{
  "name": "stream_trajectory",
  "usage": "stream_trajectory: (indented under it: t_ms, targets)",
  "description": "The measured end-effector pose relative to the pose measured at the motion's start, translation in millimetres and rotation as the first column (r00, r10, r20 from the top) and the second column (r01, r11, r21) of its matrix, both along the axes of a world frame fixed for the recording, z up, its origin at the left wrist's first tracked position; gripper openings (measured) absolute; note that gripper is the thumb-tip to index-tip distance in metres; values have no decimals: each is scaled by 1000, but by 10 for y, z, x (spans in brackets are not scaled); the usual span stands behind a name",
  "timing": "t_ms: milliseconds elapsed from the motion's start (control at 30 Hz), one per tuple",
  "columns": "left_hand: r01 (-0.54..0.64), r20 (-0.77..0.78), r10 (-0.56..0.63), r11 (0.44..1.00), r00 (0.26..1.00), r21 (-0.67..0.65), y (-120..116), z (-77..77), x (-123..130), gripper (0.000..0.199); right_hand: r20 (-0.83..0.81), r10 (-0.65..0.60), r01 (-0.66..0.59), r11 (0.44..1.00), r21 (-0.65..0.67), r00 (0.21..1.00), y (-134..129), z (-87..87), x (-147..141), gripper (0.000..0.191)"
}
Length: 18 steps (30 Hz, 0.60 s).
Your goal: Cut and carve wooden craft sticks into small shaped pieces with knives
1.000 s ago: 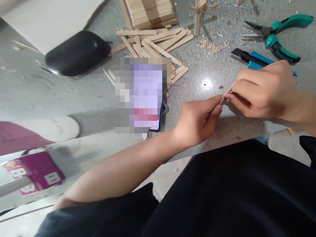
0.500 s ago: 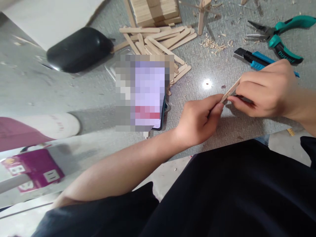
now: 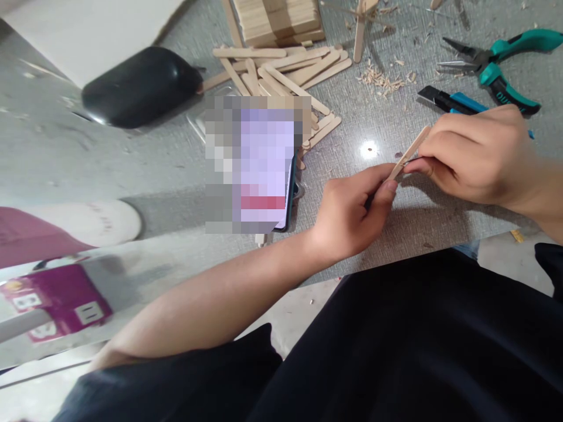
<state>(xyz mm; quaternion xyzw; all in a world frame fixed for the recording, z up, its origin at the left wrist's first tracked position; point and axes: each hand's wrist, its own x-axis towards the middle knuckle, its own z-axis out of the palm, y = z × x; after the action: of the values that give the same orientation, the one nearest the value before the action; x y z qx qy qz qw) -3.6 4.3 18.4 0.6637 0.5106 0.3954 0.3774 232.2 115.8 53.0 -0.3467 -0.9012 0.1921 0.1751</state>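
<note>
My left hand pinches the lower end of a wooden craft stick between thumb and fingers. The stick slants up to the right, above the table near its front edge. My right hand is closed right beside the stick, its thumb and curled fingers at the stick's lower part. A thin dark edge shows by those fingertips; what it belongs to is too small to tell. Just behind the right hand lies a blue and black utility knife, partly covered by it. Green-handled needle-nose pliers rest farther back, jaws apart.
Loose craft sticks lie in a pile beside a banded bundle. Wood shavings are scattered near a crossed-stick piece. A phone, partly blurred out, stands left of my hands. Farther left are a black case and purple power strip.
The right fingers have shifted slightly along the stick, and its upper end now shows free above them. My left hand keeps its hold, almost unmoved.
</note>
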Motion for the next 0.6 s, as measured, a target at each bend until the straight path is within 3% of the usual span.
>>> stream_trajectory:
  t_ms: [233, 500, 600]
  targets:
    - [-16, 5, 16, 1000, 1000, -16, -4, 15, 14, 30, 181, 83, -123, 967, 222, 980, -24, 21, 41, 55]
    - [-15, 17, 15, 999, 1000, -32, -10, 21, 25, 31, 161, 78, -114, 967, 229, 984, -60, 8, 35, 52]
    - [-8, 9, 8, 999, 1000, -41, -3, 33, 22, 31, 153, 86, -112, 978, 175, 985, -63, -4, 46, 48]
